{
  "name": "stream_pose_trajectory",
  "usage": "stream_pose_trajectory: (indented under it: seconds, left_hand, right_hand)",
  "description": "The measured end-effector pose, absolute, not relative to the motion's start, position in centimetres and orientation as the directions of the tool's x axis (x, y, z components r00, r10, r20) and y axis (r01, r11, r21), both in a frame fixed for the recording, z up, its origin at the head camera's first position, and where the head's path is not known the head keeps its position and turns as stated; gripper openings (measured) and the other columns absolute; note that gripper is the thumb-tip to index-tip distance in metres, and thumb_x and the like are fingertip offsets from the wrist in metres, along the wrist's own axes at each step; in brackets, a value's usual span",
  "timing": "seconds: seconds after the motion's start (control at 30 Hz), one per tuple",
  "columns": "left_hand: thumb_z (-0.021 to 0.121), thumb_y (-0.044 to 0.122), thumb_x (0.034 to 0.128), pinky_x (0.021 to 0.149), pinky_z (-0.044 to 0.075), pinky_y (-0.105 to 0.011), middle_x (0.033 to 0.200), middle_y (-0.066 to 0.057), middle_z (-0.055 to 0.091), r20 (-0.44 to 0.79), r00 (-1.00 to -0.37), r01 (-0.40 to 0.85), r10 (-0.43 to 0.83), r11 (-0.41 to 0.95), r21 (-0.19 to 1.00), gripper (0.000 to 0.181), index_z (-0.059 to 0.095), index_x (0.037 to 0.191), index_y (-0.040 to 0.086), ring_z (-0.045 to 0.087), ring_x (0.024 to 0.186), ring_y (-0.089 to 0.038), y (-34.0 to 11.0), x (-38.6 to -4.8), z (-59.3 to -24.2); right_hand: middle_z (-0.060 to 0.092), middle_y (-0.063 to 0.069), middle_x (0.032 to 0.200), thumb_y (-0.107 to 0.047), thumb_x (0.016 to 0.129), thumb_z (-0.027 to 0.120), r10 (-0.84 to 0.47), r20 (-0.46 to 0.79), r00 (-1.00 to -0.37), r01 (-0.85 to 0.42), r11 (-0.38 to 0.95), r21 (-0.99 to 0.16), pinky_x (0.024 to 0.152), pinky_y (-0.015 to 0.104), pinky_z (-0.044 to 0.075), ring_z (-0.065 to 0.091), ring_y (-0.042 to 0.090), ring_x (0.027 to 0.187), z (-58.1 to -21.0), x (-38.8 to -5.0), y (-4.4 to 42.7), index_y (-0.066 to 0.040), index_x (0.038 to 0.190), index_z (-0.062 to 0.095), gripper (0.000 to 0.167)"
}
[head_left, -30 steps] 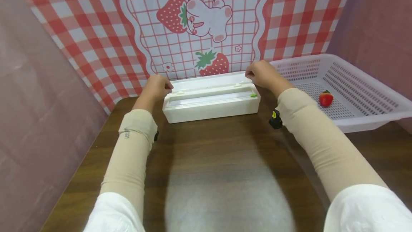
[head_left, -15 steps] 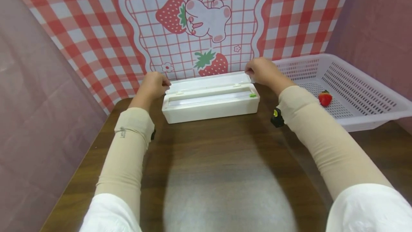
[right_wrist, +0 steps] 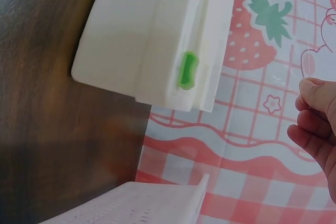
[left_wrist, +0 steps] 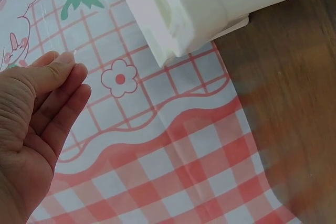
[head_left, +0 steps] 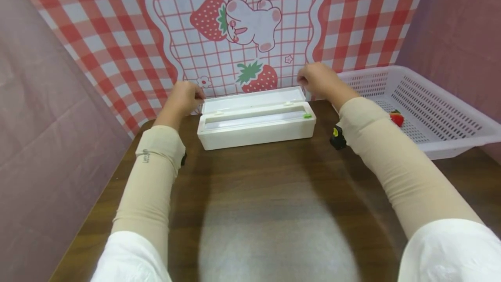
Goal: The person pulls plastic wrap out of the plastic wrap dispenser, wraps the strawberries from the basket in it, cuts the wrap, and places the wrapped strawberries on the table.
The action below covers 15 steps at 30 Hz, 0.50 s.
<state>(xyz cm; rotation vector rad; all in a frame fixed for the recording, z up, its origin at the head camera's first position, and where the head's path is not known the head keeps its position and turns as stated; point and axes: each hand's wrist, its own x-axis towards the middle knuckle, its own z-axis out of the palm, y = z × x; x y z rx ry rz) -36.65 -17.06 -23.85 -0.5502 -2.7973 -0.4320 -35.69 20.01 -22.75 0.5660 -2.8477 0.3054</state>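
White film dispenser [head_left: 256, 134], lid [head_left: 254, 98] tipped back, stood at the surface's [head_left: 274, 177] 12 o'clock, clear film [right_wrist: 289, 82] pinched in the grips of left hand [head_left: 183, 98], dispenser's 10 o'clock, and right hand [head_left: 318, 81], 2 o'clock, spaced apart seemingly for tautness.

A red-and-white checked cloth [head_left: 129, 47] hung behind a brown wood-grain table [head_left: 258, 173]; dusty-pink fabric drapes [head_left: 58, 142] (faintly wrinkled) flanked it, and pale light [head_left: 278, 243] glared off its top.
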Motion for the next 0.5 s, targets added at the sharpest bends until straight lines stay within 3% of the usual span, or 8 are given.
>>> stream_pose_trajectory:
  seconds: [0.5]
  left_hand:
    - [0.067,0.003,0.0886,0.082,0.054,-0.040,0.094,-0.018,0.072,0.331,-0.888,0.403,0.320,0.887,0.224,0.011,0.075,0.093,-0.002,0.067,0.088,-0.029,-17.3,-36.2,-22.4]
  right_hand:
    - [0.066,0.023,0.108,-0.001,0.095,0.055,-0.363,0.256,-0.896,-0.407,0.901,-0.148,0.094,0.050,0.048,0.059,0.037,0.102,-21.0,-35.4,19.8,0.006,0.110,0.067,0.020]
